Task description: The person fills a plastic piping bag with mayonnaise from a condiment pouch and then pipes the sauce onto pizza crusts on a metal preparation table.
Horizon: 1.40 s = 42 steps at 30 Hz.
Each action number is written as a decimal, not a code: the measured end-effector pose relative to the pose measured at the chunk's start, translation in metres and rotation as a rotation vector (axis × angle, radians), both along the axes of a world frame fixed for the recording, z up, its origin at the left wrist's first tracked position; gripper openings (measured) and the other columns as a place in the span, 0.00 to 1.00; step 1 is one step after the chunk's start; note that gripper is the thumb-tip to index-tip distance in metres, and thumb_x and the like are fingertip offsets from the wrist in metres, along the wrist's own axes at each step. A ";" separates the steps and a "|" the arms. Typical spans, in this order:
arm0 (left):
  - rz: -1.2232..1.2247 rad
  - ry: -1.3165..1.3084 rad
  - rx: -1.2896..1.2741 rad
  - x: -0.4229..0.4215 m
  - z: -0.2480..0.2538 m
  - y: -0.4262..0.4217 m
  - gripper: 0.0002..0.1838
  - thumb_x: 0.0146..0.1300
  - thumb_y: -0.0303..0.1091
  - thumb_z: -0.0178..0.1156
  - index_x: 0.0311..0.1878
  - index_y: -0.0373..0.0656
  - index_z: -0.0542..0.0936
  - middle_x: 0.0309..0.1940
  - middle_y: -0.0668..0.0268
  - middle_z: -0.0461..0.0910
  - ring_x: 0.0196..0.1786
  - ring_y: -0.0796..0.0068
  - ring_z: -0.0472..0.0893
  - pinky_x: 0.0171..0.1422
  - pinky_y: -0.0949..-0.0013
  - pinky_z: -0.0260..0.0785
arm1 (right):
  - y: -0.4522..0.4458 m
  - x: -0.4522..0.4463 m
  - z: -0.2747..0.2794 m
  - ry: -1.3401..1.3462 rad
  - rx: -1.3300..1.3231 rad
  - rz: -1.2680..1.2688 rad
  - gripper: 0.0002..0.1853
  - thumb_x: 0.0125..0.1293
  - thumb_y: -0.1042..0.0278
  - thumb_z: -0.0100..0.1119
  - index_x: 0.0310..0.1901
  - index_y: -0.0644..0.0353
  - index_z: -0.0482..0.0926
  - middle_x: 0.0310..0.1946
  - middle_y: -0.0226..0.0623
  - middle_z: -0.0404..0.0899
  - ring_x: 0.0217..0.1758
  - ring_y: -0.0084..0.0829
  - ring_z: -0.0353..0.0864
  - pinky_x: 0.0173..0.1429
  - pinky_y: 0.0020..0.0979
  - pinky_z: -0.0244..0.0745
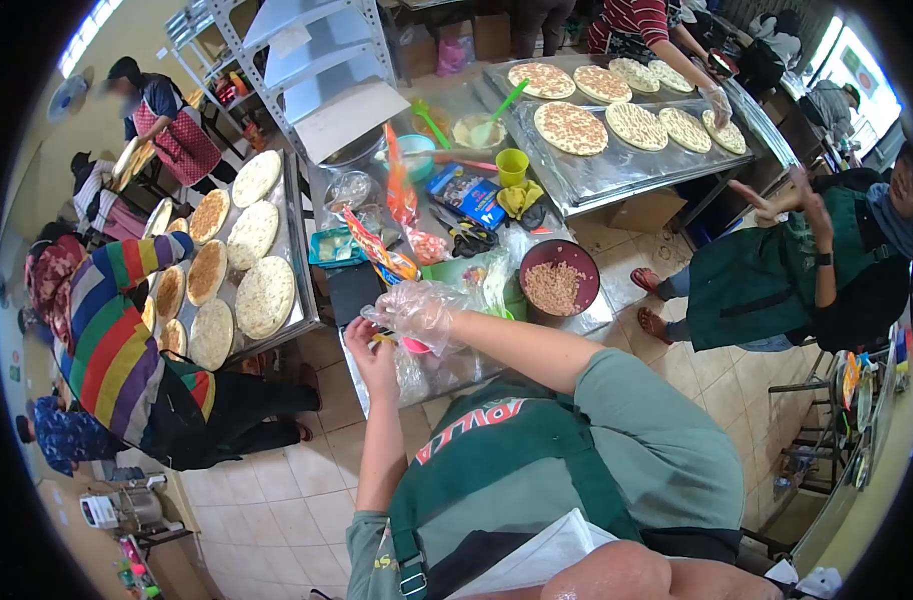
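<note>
My right hand [421,312] wears a clear plastic glove and is over the near left part of the metal table [456,375]. Bare, my left hand [372,352] is raised just left of it, close to the glove's fingers. Whether either hand grips anything is too small to tell. Beneath the glove lie a pink item and clear plastic bags. To the right stands a dark red bowl [559,280] of crumbly brown filling. An orange packet [381,250] and a blue packet [466,196] lie beyond my hands.
Several round flatbreads lie on a left table [301,240] and a back right table [596,180]. A person in stripes [126,340] leans at the left. Another in a green apron [766,265] stands at the right. A yellow-green cup [511,167] and metal shelving [316,60] are farther back.
</note>
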<state>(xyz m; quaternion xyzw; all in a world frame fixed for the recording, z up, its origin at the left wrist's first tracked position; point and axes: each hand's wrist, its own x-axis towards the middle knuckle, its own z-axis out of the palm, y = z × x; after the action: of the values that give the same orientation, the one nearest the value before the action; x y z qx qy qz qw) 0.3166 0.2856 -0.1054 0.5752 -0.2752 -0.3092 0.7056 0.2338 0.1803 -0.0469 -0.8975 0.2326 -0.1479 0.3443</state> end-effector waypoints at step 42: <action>-1.188 1.352 0.460 -0.479 0.044 -0.223 0.27 0.58 0.54 0.39 0.45 0.38 0.69 0.45 0.57 0.70 0.48 0.64 0.69 0.56 0.60 0.58 | -0.100 -0.506 0.000 0.050 -0.547 -0.554 0.05 0.47 0.72 0.47 0.28 0.59 0.69 0.24 0.41 0.68 0.30 0.40 0.69 0.33 0.37 0.64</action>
<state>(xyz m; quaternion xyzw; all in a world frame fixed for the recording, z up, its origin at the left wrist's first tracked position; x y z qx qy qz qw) -0.1621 0.0626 -0.0616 0.1632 0.0131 -0.9364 0.3105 -0.2726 0.0806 -0.0474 -0.8626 0.4267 -0.2697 0.0337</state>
